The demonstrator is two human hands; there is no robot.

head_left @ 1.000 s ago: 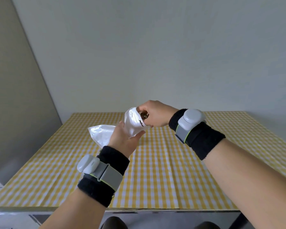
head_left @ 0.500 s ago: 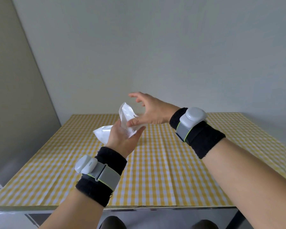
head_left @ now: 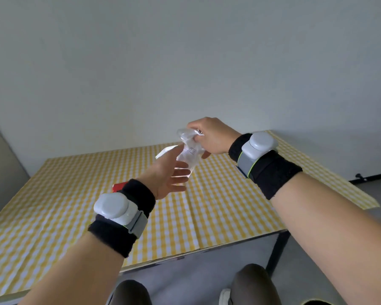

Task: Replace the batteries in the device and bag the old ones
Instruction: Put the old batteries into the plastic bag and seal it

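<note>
**Bagging under way, device out of sight**

Table (head_left: 218, 205) first: draped in a yellow-checked cloth and filling the lower view. Bears one visible item, a red thing (head_left: 119, 186) half hidden behind the left wristband. Impossible to say whether device, battery pack or something else. No recognisable device anywhere, so no judging from here the fitting of new batteries.

Above the cloth and well clear of it: clear plastic bag (head_left: 188, 150), hanging roughly upright from its crumpled mouth, with some small print on its side. Presumably the bag meant for the old cells. Too glossy and blurred to confirm any batteries inside.

Right hand (head_left: 213, 137): curled round the bag's top, bunching the mouth between fingers and thumb. Left hand (head_left: 167, 175): spread out with fingers straight, at the bag's lower end and seemingly touching it, gripping nothing.

Judging by all that: probably late in the bagging step, either closing the mouth or steadying the load. Left to do, as far as seen: close the bag properly, set it down on the table, and check the device.
</note>
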